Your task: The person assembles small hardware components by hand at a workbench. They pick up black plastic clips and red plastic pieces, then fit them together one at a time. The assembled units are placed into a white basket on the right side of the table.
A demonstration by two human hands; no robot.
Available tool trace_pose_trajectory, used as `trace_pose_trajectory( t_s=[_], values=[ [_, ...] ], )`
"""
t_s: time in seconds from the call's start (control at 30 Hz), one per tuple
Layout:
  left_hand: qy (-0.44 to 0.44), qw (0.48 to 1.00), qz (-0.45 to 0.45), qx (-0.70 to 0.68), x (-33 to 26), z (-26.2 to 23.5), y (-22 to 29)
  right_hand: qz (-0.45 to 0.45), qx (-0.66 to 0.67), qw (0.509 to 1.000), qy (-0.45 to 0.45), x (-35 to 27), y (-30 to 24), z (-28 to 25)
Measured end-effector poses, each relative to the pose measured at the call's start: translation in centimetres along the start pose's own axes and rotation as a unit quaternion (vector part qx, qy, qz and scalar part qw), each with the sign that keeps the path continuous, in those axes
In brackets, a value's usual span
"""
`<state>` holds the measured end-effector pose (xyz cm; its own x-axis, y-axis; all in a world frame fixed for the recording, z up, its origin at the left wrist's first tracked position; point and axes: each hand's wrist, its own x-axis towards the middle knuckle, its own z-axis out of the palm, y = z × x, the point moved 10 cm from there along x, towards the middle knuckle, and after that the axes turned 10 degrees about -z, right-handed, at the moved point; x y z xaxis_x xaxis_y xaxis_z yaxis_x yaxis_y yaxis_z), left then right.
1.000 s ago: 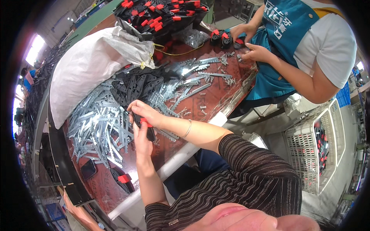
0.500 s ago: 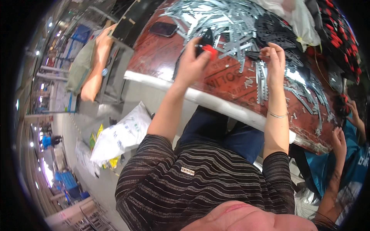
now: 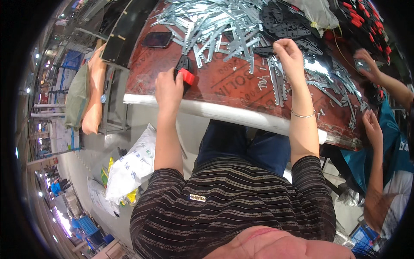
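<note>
My left hand (image 3: pixel 169 91) is closed around a black tool-like piece with a red block (image 3: pixel 186 76) on its side, over the left front of the table. Above the table's middle right, my right hand (image 3: pixel 290 58) has thumb and fingertips pinched together. Whatever is between them is too small to make out. A flat black part (image 3: pixel 264 51) lies close beside those fingertips. Short screws (image 3: pixel 262 81) and long notched metal strips (image 3: pixel 278 86) lie on the table below this hand. Behind both hands spreads a big heap of silvery metal strips (image 3: pixel 207 23).
A phone (image 3: pixel 156 39) lies on the red-brown table (image 3: pixel 142 71), whose front edge has white padding (image 3: pixel 202 108). Black plates (image 3: pixel 284 21) and red-and-black pieces (image 3: pixel 358 17) are piled at the back right. A co-worker's hands (image 3: pixel 373 125) are at the right. A white sack (image 3: pixel 131 166) stands on the floor.
My left hand has moved left and nearer to me with the black-and-red piece. My right hand's fingers have drawn into a pinch. The co-worker's farther hand has risen from the table's right edge.
</note>
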<state>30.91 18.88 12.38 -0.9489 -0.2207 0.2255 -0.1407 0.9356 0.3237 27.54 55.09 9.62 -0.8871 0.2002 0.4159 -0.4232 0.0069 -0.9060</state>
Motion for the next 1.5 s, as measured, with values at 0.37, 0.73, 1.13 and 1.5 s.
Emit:
trace_pose_trajectory(
  t_s=[0.37,0.73,1.13,1.5],
  values=[
    [0.045,0.959,0.22,-0.175,-0.7,-1.7,11.7,-0.081,-0.448,0.846,-0.277,-3.3,-1.5,5.7],
    [-0.006,0.888,0.342,-0.306,0.7,5.8,30.9,-0.117,-0.134,0.957,0.229,0.1,-5.4,-8.4],
    [-0.446,0.592,-0.046,-0.669,0.6,11.9,26.9,-0.035,0.155,0.964,0.211,1.1,-1.9,-7.6],
    [-0.454,0.472,-0.041,-0.754,-1.8,12.6,23.6,0.002,0.111,0.988,0.105,-0.4,-2.3,-1.4]
  ],
)
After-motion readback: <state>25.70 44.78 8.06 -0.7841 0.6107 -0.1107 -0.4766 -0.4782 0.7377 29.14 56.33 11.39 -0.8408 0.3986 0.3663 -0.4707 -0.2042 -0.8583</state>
